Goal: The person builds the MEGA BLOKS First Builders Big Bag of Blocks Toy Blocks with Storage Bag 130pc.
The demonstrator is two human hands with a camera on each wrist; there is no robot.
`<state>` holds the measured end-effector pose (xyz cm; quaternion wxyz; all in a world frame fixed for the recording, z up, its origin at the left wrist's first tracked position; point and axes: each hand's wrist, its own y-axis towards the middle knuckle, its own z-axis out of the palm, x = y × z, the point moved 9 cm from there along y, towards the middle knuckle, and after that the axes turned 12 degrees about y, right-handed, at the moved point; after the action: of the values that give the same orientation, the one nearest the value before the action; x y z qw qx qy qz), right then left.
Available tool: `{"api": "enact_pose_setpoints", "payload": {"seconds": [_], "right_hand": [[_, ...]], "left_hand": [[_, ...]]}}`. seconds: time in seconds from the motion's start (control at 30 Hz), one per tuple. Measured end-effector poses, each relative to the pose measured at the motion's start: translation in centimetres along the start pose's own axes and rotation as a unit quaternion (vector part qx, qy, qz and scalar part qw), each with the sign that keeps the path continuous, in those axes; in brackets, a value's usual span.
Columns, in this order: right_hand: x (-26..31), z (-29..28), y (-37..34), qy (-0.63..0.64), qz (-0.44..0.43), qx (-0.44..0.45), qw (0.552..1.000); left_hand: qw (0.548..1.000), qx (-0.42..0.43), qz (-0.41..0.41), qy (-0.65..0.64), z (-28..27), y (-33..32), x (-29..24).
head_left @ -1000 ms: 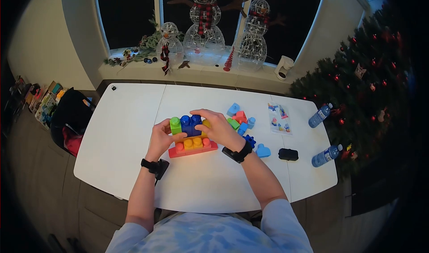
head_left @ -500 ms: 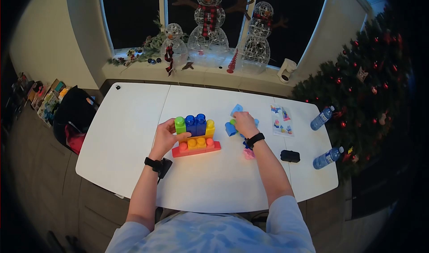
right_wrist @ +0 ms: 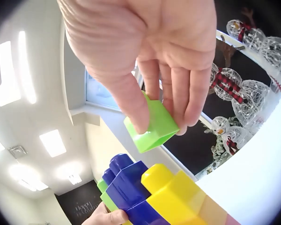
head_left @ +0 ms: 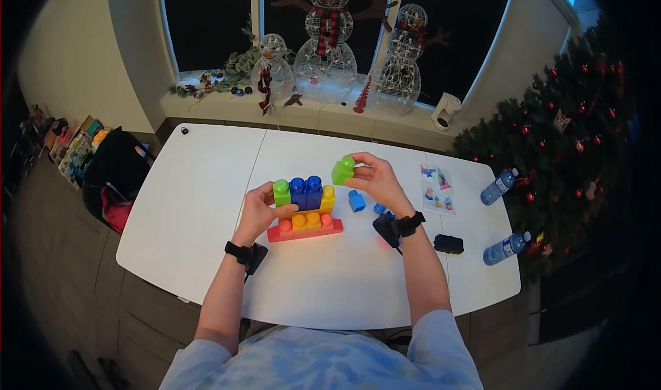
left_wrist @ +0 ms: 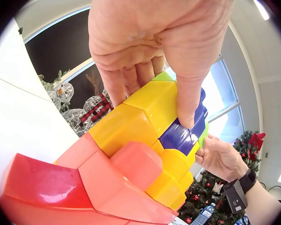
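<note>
A stack of blocks stands on the table: a red base (head_left: pixel 303 233), orange blocks above it, then green, blue (head_left: pixel 306 196) and yellow (head_left: pixel 327 198) ones on top. The left hand (head_left: pixel 255 214) grips the stack's left end, its thumb across the front in the left wrist view, lying on a yellow and a blue block (left_wrist: pixel 180 137). Right of the stack and raised, the right hand (head_left: pixel 379 181) pinches a loose green block (head_left: pixel 342 172) between thumb and fingers; its hollow underside shows in the right wrist view (right_wrist: pixel 152 126).
Loose blue blocks (head_left: pixel 356 201) lie right of the stack, others partly behind the right hand. Farther right are a picture sheet (head_left: pixel 438 189), a black case (head_left: pixel 449 244) and two water bottles (head_left: pixel 499 186). Wire snowmen (head_left: pixel 326 42) stand on the sill beyond the table (head_left: pixel 186 204).
The right hand left the stack, reached into the loose blocks, and has come back leftward holding a green block. The left hand still holds the stack's left end.
</note>
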<state>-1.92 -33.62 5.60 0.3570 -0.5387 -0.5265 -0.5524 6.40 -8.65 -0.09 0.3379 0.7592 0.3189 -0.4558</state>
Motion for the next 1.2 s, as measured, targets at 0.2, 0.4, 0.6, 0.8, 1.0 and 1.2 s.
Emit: {"api": "enact_pose_setpoints", "payload": {"seconds": [0.2,0.4,0.6,0.8,1.0,1.2], "right_hand": [[0.5,3.5,-0.7,0.030,0.009,0.085,0.996],[-0.4,4.1,-0.6,0.020,-0.014,0.092,0.995],[-0.6,4.5,-0.5,-0.011,-0.041,0.076,0.996],[-0.1,4.6,-0.7,-0.028,-0.064,0.077,0.995],[-0.2,4.8,-0.8,-0.029,-0.059,0.071,0.995],[-0.6,2.4,-0.3,-0.112,-0.018,0.111,0.987]], "left_hand": [[1.000,0.004,0.002,-0.027,0.1,0.0,0.1],[1.000,0.003,-0.001,-0.017,0.2,0.1,0.4],[1.000,0.002,-0.008,-0.011,0.1,0.0,0.2],[1.000,0.000,-0.007,-0.013,0.2,0.0,0.4],[1.000,-0.004,-0.009,-0.004,0.1,0.0,0.3],[1.000,-0.013,0.001,-0.004,0.1,0.0,0.0]]}}
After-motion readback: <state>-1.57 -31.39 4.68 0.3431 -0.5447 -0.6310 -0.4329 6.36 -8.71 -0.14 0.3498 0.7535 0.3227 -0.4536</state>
